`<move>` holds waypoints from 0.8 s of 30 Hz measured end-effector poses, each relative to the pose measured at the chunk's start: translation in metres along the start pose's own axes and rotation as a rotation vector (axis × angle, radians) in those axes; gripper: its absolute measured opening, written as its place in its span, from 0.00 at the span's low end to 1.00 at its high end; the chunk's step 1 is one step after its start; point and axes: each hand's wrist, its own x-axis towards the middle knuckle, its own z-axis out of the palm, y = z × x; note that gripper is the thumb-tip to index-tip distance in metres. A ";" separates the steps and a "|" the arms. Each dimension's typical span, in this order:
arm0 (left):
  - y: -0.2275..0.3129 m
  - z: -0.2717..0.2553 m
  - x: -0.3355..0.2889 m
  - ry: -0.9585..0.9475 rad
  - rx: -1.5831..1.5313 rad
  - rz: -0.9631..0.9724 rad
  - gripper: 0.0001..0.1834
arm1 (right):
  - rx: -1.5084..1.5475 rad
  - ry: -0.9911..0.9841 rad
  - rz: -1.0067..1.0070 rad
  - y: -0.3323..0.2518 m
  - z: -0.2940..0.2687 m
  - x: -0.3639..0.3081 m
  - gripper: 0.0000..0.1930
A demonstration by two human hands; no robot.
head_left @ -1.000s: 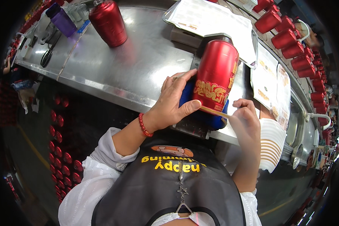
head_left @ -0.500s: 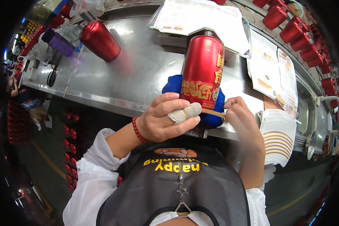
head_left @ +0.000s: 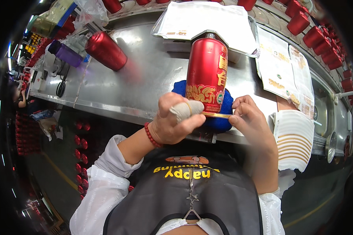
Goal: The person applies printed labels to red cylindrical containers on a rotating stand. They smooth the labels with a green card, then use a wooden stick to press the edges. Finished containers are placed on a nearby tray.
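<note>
A red bottle (head_left: 205, 68) with gold decoration lies on a blue padded rest (head_left: 219, 125), its base toward me. Across that base runs a thin gold strip (head_left: 219, 115). My left hand (head_left: 169, 123) is closed at the strip's left end, thumb and fingers against the bottle's lower edge. One of its fingers wears a pale cloth cover (head_left: 187, 111) bound with a band. Between the thumb and fingers of my right hand (head_left: 249, 116), the strip's other end is pinched, to the right of the bottle.
Another red bottle (head_left: 106, 51) and a purple bottle (head_left: 64, 53) stand at the left of the metal bench (head_left: 145, 70). Behind is a tray (head_left: 208, 19) with white printed sheets. Gold strips lie on a white pad (head_left: 292, 141) at right. Red bottles line the back conveyor.
My left hand has drawn its fingers in closer at the strip's left end. The strip now lies nearly level against the bottle's base. My view has shifted slightly.
</note>
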 end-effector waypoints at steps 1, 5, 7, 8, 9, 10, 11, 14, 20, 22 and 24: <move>-0.001 -0.004 0.003 -0.070 0.033 0.088 0.18 | -0.004 0.002 0.007 0.002 -0.001 -0.001 0.10; -0.005 -0.013 0.015 -0.217 0.086 0.294 0.15 | 0.036 0.017 0.021 0.013 -0.001 -0.003 0.10; -0.007 -0.007 0.011 -0.226 0.057 0.293 0.14 | -0.018 0.020 -0.029 0.018 -0.001 -0.003 0.10; -0.008 -0.003 0.012 -0.230 0.042 0.309 0.14 | -0.010 0.018 -0.010 0.018 -0.001 -0.003 0.10; -0.008 -0.001 0.016 -0.233 0.026 0.325 0.14 | -0.003 0.016 0.009 0.017 -0.001 -0.003 0.11; -0.007 0.001 0.022 -0.242 0.057 0.377 0.14 | 0.004 0.014 0.027 0.016 0.000 -0.003 0.11; -0.006 0.002 0.029 -0.250 0.087 0.430 0.14 | 0.009 0.013 0.036 0.016 0.000 -0.003 0.11; -0.008 0.002 0.030 -0.209 0.119 0.418 0.15 | 0.016 0.014 0.047 0.014 -0.001 -0.003 0.10; -0.007 0.003 0.014 -0.203 0.123 0.309 0.20 | -0.020 -0.009 0.032 0.017 0.000 0.000 0.09; -0.006 0.008 0.027 -0.226 0.115 0.360 0.18 | -0.019 -0.008 0.067 0.014 0.000 -0.001 0.09; -0.007 0.010 0.031 -0.250 0.131 0.407 0.13 | -0.038 0.033 -0.024 0.018 0.001 -0.001 0.11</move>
